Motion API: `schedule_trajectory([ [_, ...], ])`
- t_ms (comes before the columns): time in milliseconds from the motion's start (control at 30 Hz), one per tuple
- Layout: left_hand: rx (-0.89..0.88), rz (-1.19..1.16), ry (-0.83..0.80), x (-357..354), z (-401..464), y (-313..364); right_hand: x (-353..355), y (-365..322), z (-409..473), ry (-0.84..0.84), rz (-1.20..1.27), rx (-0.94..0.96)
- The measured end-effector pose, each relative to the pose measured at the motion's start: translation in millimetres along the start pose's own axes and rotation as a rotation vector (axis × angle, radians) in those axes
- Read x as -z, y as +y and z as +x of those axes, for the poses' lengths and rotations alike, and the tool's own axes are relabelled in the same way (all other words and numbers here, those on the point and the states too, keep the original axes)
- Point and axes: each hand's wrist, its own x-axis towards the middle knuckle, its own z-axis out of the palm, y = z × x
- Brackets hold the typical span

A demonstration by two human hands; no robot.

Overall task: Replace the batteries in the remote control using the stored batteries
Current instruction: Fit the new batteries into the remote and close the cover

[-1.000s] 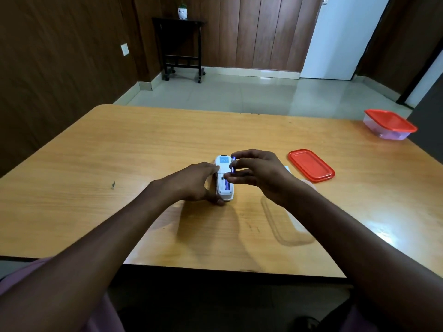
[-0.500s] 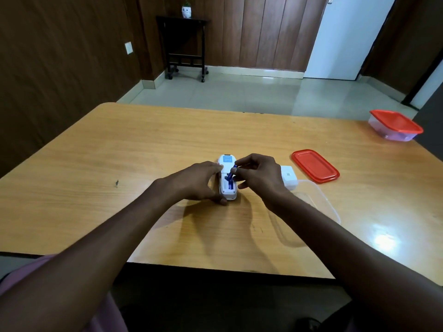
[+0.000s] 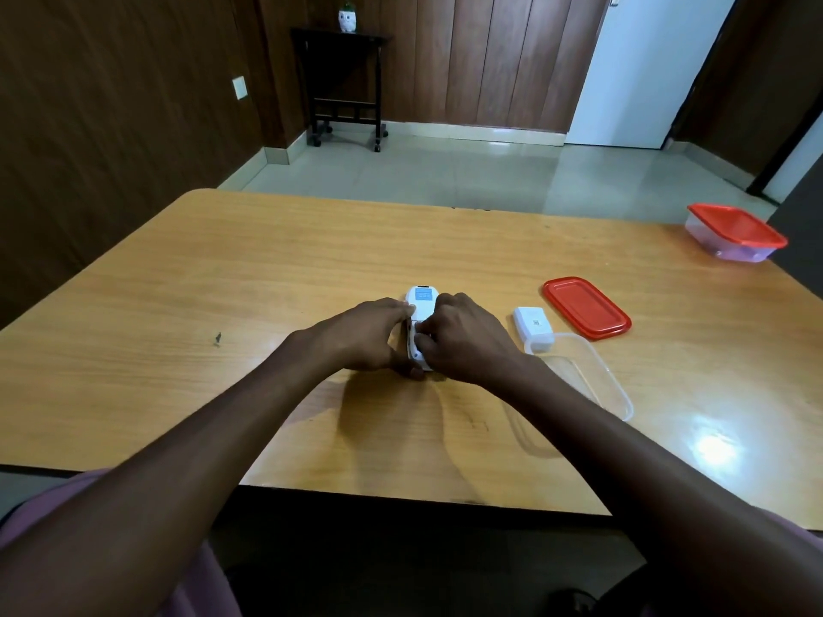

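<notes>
Both forearms are bare from wrist to elbow, with no watch, ring or bracelet showing on the left hand (image 3: 369,334) or the right hand (image 3: 467,338). A pale mauve fabric garment (image 3: 200,585) covers the lap, its cloth plain and unpatterned.

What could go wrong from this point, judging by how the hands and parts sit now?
The right hand covers the remote control where it presses, so battery seating and polarity cannot be checked. The left hand steadies the remote from one side only; a hard push may make it slip on the glossy table. The white cover piece lies by the right forearm, which might knock it.
</notes>
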Motion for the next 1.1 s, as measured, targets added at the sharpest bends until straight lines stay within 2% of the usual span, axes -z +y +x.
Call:
schedule_trajectory([
  [100, -0.001, 0.013, -0.002, -0.7, 0.4, -1.6, 8.8, 1.4, 1.1, -0.054, -0.011, -0.016],
  [167, 0.007, 0.036, -0.012, -1.3, 0.8, -2.4, 13.6, 9.7, -1.3, -0.024, -0.019, -0.039],
  [300, 0.016, 0.073, -0.028, -1.8, 1.5, -4.8, 22.7, 38.9, -4.2, 0.132, -0.292, -0.171],
  [400, 0.017, 0.077, -0.034, -2.0, 2.2, -6.5, 28.5, 52.3, -1.3, 0.049, -0.414, -0.338],
  [500, 0.017, 0.073, -0.033, -2.4, 3.0, -8.5, 26.6, 58.2, -1.7, -0.049, -0.386, -0.412],
  [667, 0.011, 0.08, -0.03, -4.1, 4.6, -9.3, 23.0, 53.0, 1.1, 0.074, -0.244, -0.376],
  [800, 0.018, 0.062, -0.019, -2.8, 3.9, -7.5, 21.9, 29.0, 1.7, 0.186, 0.055, -0.281],
  [900, 0.005, 0.03, -0.004, -1.7, 0.7, -2.9, 17.2, 10.6, -4.5, 0.186, 0.22, -0.232],
  [1100, -0.022, -0.033, -0.006, -2.3, -0.9, -3.9, 3.0, -2.5, -12.3, 0.176, 0.188, -0.149],
])
